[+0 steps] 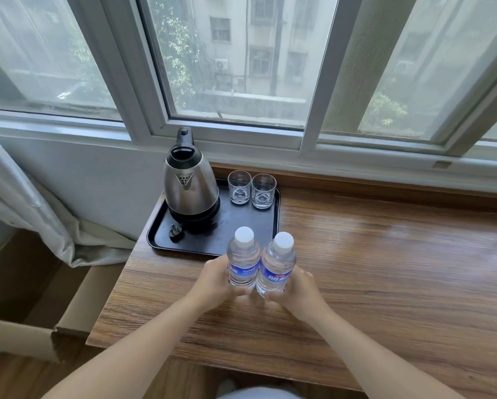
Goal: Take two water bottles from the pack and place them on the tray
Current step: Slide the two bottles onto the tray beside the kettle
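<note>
The left hand point(212, 279) grips one upright water bottle point(242, 262) and the right hand point(297, 286) the other point(276, 267) (sides touching), near the black tray point(212, 249).

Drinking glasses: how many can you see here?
2. Both stand side by side at the back right corner of the black tray: the left glass next to the kettle, the right glass beside it.

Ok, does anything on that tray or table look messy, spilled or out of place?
Nothing spilled or broken. The kettle and two glasses stand upright on the tray. Only the kettle's plug lies loose on it. Both bottles are upright in the hands.
</note>
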A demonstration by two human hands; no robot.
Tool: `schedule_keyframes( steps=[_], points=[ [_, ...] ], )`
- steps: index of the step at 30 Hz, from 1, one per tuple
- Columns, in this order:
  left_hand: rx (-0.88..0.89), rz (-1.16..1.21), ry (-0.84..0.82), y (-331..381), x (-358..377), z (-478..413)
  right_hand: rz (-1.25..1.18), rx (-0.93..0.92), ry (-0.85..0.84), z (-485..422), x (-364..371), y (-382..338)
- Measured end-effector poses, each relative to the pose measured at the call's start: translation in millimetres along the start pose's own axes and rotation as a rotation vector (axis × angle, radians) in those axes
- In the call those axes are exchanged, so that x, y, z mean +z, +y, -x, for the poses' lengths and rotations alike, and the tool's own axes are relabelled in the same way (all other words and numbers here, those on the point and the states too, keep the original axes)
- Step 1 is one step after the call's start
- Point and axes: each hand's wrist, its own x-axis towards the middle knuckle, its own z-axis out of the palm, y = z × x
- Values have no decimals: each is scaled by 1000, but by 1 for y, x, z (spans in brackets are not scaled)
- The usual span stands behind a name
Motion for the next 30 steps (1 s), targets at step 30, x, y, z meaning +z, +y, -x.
schedule_keyframes(
  steps=[30],
  points=[
    [-20,-43,85,-8,-47,-116,-92,62,111,-126,-7,-38]
  ],
)
